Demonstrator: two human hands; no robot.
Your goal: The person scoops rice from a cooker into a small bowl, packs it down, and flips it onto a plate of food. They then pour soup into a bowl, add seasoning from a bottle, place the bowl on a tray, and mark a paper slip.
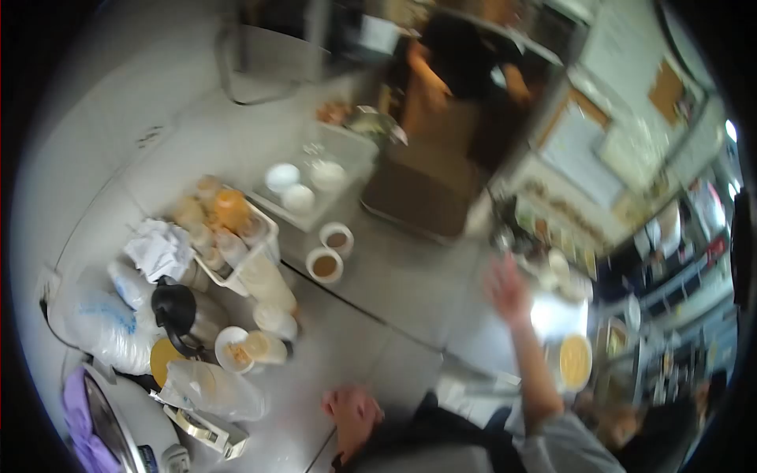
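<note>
My right hand (pixel 507 292) reaches out over the steel counter, blurred by motion, its fingers apart with nothing seen in them. Beyond it stand containers of food (pixel 556 236). Low in the view, my left hand (pixel 352 410) is over the counter close to my body. Its fingers look bent but are smeared, and no object shows in them. To its left lie a clear plastic bag (pixel 217 390) and a white bowl (pixel 234 349) with yellowish bits. Farther forward are two white cups of brown liquid, the nearer cup (pixel 324 265) and the farther cup (pixel 337 239).
A white basket (pixel 252 260) of bottles stands on the left beside a steel jug (pixel 189 311) with a black lid. Behind are a clear tray (pixel 315 209) with white bowls and a brown tray (pixel 418 193). Another person (pixel 461 59) stands at the far side. A yellow-filled tub (pixel 576 363) is at right.
</note>
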